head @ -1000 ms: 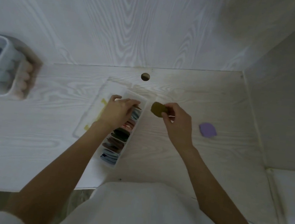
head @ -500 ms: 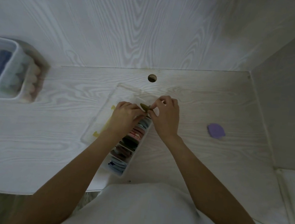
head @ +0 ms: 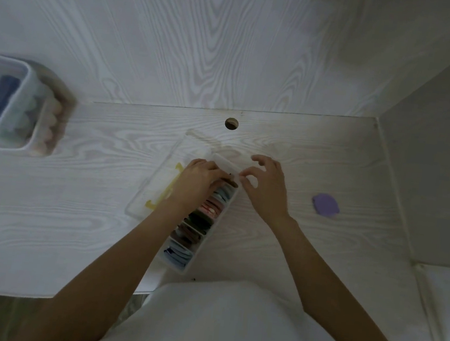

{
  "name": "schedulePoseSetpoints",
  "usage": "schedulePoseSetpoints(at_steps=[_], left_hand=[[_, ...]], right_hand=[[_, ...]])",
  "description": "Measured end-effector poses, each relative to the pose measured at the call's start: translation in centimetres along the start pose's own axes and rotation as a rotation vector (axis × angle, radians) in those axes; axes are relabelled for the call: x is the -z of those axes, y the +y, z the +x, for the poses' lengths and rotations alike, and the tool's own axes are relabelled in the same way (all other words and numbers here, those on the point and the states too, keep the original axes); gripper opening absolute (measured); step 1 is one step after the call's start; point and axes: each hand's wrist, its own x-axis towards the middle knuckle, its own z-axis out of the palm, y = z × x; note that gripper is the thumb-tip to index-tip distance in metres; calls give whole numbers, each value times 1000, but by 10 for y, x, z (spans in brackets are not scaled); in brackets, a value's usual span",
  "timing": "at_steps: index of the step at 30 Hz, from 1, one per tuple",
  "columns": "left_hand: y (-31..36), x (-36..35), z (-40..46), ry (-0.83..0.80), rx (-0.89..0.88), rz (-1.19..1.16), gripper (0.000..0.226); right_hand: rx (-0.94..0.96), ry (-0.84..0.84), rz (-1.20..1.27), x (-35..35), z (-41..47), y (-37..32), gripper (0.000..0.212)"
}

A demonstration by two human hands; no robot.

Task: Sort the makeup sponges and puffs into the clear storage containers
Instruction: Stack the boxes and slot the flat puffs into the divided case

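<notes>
A long clear divided container (head: 220,160) lies on the white table, its compartments filled with blue, brown, dark green, pink and light blue puffs. My left hand (head: 199,180) lies over the far compartments, its curled fingertips holding a dark olive puff (head: 230,183) down into the container. My right hand (head: 265,187) hovers just right of the container's far end with fingers spread and nothing in it; its thumb and forefinger tips are at the rim. A purple puff (head: 325,204) lies alone on the table to the right.
The container's clear lid (head: 149,199) with yellow clasps lies flat to its left. A second clear tub (head: 33,109) with blue and pale sponges stands at the far left. A cable hole (head: 231,123) sits near the back wall. A side wall rises on the right.
My right hand brought the olive puff to the container, passed it under my left fingers, then let go and spread its fingers. The left hand stayed over the far compartments.
</notes>
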Motion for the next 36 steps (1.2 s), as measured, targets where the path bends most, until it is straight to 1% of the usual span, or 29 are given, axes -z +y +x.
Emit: schedulePoseSetpoints(at_steps=[2, 3, 4, 5, 7, 8, 9, 13, 16, 17, 21, 23, 24, 26, 28, 31, 32, 34, 36], left_hand=[[7, -2, 1, 18, 2, -47, 14], [10, -3, 3, 17, 0, -45, 15], [12, -4, 4, 18, 0, -34, 15], [14, -6, 6, 14, -11, -21, 15], [17, -9, 11, -4, -25, -13, 12], [19, -9, 12, -15, -29, -12, 12], [20, -8, 14, -21, -32, -12, 11], [25, -5, 15, -23, -24, 16, 12], [27, -4, 15, -50, 17, 4, 14], [27, -4, 15, -57, 24, -1, 15], [29, -3, 15, -54, 16, 4, 13], [29, -4, 14, -53, 13, 29, 12], [28, -4, 13, -47, 13, 37, 12], [26, -8, 11, -21, 16, 40, 11], [24, -10, 9, -1, 4, 35, 13], [22, -11, 9, -9, -3, 52, 13], [22, -10, 9, -14, -6, 63, 10], [21, -10, 9, -23, -12, 73, 12], [20, -11, 8, -29, -22, 52, 15]], right_hand=[[-61, 160, -10, 14, -12, 24, 12], [-126, 227, -56, 21, -18, 40, 16], [-215, 248, -127, 26, -24, 56, 21], [-324, 227, -203, 32, -30, 72, 27], [-503, 105, -300, 40, -39, 99, 36], [-549, 56, -317, 43, -43, 108, 36], [-556, 23, -327, 43, -46, 115, 35], [-487, 28, -304, 43, -55, 121, 24], [-496, 107, -96, 45, -54, 109, 25], [-465, 130, -21, 46, -52, 102, 27], [-235, 202, 185, 52, -34, 52, 35], [-151, 204, 266, 51, -23, 22, 33], [-103, 218, 272, 47, -17, 11, 29], [-16, 251, 249, 36, -7, -6, 15], [-17, 236, 232, 23, -2, -14, 9], [-1, 165, 109, 4, 0, -16, 10], [19, 161, 29, 0, 0, -16, 11], [74, 195, -154, -5, 1, -13, 17], [93, 173, -230, -7, 1, -10, 21]])
